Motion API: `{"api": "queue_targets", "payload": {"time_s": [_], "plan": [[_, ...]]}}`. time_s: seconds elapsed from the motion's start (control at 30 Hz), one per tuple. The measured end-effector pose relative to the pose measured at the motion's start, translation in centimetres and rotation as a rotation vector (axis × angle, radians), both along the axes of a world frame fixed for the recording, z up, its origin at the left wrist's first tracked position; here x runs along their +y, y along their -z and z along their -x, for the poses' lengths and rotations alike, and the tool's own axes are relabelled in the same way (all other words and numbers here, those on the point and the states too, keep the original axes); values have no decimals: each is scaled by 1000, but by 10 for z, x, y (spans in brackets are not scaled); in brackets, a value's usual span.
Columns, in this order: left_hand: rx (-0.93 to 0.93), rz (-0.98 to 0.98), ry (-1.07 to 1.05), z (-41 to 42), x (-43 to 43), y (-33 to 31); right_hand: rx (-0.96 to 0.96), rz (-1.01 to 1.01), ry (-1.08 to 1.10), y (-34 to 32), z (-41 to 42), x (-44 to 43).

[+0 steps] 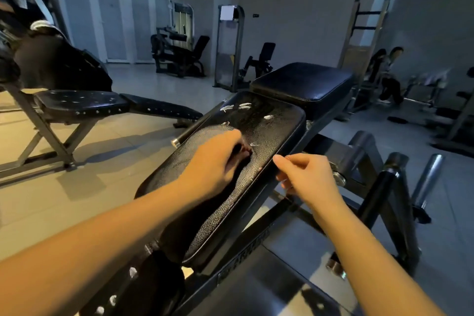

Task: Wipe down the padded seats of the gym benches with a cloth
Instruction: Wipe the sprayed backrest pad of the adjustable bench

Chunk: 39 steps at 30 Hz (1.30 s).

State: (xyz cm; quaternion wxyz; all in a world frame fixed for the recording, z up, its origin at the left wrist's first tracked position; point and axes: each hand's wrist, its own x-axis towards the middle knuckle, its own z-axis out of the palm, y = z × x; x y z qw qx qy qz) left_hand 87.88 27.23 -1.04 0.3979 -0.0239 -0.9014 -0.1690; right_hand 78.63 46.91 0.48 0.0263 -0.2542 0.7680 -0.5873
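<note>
Left hand [218, 159] lies on top of the long pad [269, 136] of the nearest bench, knuckles up, its fingers curled round a small dark reddish cloth [243, 152] that shows only as a scrap under the fingertips. Right hand [305, 177] is at the pad's right edge, thumb on top and fingers tucked beneath, so it seems to pinch that edge and steady the bench rather than wipe

The pad's long axis runs away from the person, from near at the lower left to far at the upper right. The cloth sits about midway along it. Ahead of the left hand, on the far half, lie several white smears [237, 107], and one more small smear is just beside the cloth. So I judge the next stroke should push forward along the pad's length. The left hand is the one placed for it, while the right is off to the side

Past the far end, close against it, is the square seat [302, 82]; whether that one is clean I cannot tell. A second bench [82, 104] stands well apart on the left, its pads dotted with pale spots. No bucket, bottle or other container shows anywhere near the hands
</note>
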Motion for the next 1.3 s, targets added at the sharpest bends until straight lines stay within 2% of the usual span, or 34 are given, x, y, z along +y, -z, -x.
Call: {"api": "queue_targets", "payload": {"time_s": [0.07,0.13,0.23,0.3,0.4,0.47,0.53,0.63,0.73,0.8,0.87,0.97,1.07,1.17,1.3], "plan": [[-45,26,15,-20,-19,9,29,4,20,-8,8,4],[-52,-1,-101,-21,-49,7,60,-13,26,-10,12,3],[-83,-130,-294,9,-74,-12,69,-19,28,-9,11,0],[-48,-223,-334,32,-66,-23,62,-21,16,-8,11,1],[-8,-194,-177,30,-13,-25,23,-11,15,-12,14,2],[-28,-60,26,0,16,-10,-2,12,26,-18,18,0],[-87,51,128,-29,13,4,-22,7,17,-23,23,0],[-124,79,-60,-34,-41,5,-90,-17,-43,-25,29,-2],[-121,-78,-299,-5,-84,-8,-114,-10,-54,-24,31,-3],[-85,-141,-348,22,-76,-18,-119,2,-52,-23,31,-4],[-40,-152,-290,37,-38,-27,-110,5,-58,-23,30,-5],[-23,-49,-56,20,21,-25,-84,12,-50,-23,27,-4],[-77,73,118,-23,19,-2,-65,5,-47,-24,25,-3],[-111,73,-33,-36,-29,7,-56,21,-34,-22,23,-5],[-106,-82,-290,4,-60,-14,-46,40,-16,-20,20,-6]]}}
